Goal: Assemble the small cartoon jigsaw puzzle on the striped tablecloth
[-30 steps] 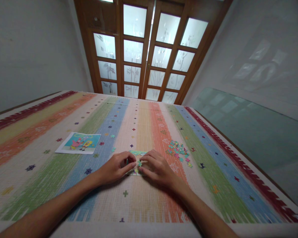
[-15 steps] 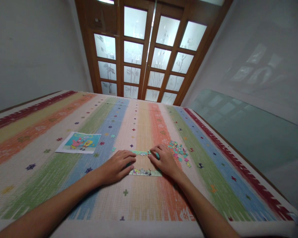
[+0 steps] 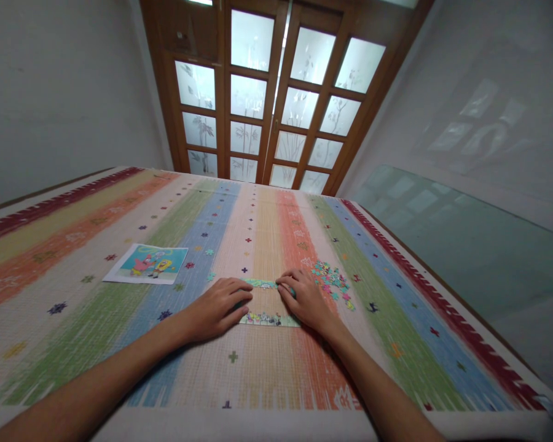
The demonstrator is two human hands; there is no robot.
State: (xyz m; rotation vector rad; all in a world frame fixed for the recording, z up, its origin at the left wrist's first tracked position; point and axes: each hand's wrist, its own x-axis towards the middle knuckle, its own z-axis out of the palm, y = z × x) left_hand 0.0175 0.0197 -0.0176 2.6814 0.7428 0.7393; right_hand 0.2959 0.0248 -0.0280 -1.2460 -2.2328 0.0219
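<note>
Far left on the striped mat [image 3: 74, 344] lies a printed cartoon reference picture [image 3: 147, 264], flat and well apart from your hands.

Moving right, your left hand [image 3: 216, 307] rests palm down with its fingers loosely curled, pressing on the left edge of the partly built puzzle frame [image 3: 268, 319]. It holds nothing lifted; it has hardly moved over the last second, so it seems to be steadying the frame.

The frame itself sits between your two hands: a thin strip of joined pieces nearest you and another strip [image 3: 260, 283] along the far side, with bare mat showing between them.

Your right hand [image 3: 304, 298] is where the change is. A second ago it met your left hand over the middle of the frame; now it has slid to the frame's right end, fingers bent down onto the far right corner. A teal piece [image 3: 294, 293] peeks out under the fingers, pinched or pressed there; I cannot tell which. That suggests a piece is being seated at that corner.

Just beside that hand, further right, lies the loose pile of pieces [image 3: 332, 281], untouched.
</note>
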